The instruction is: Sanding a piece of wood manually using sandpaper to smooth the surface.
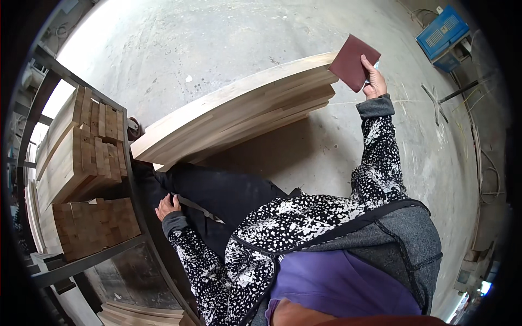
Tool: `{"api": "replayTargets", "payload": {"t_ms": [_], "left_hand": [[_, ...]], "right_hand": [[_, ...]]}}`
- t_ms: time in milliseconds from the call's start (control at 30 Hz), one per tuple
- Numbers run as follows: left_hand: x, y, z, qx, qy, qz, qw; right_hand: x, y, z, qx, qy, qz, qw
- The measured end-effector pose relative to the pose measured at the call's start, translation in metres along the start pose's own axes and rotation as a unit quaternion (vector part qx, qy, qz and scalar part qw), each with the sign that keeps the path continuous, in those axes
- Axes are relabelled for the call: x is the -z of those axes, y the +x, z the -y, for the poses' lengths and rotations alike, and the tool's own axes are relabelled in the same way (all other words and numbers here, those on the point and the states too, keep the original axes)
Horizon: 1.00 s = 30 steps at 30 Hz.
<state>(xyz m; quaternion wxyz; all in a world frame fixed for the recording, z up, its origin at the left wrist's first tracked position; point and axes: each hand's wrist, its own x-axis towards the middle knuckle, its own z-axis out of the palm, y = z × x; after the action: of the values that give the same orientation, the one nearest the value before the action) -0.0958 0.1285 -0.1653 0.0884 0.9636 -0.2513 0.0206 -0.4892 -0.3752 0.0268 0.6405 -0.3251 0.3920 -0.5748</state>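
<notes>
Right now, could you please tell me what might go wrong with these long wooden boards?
The bare right hand holds a dark red sheet near one end of the long wooden boards; a slip might scrape the hand against the wood. The other end lies close to the dark trousers, so if it shifts, it could press into them.

Right hand (375, 82) grips maroon sheet (349, 62) by wooden boards (239, 111); left hand (168, 207) near trousers (223, 187).
</notes>
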Motion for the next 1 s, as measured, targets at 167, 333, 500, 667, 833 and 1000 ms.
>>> {"api": "replayTargets", "payload": {"t_ms": [167, 333, 500, 667, 833, 1000], "left_hand": [[0.001, 0.001, -0.002, 0.003, -0.007, 0.007, 1.000], [0.004, -0.002, -0.003, -0.002, -0.006, 0.000, 1.000], [0.001, 0.003, -0.005, -0.002, -0.013, -0.003, 1.000], [-0.001, -0.001, 0.004, -0.013, 0.002, -0.022, 1.000], [-0.004, -0.001, 0.001, -0.012, -0.011, -0.028, 0.999], [-0.004, 0.003, 0.000, -0.003, -0.033, -0.018, 0.999]], "right_hand": [[-0.019, 0.005, 0.029, 0.357, -0.357, 0.019, 0.863], [-0.012, 0.010, -0.024, 0.469, -0.681, 0.110, 0.552], [-0.051, -0.056, -0.056, 0.445, -0.653, 0.226, 0.570], [-0.088, -0.084, -0.067, 0.509, -0.587, 0.336, 0.533], [-0.037, 0.006, -0.029, 0.417, -0.692, 0.273, 0.522], [-0.003, 0.045, -0.022, 0.372, -0.760, 0.153, 0.511]]}}
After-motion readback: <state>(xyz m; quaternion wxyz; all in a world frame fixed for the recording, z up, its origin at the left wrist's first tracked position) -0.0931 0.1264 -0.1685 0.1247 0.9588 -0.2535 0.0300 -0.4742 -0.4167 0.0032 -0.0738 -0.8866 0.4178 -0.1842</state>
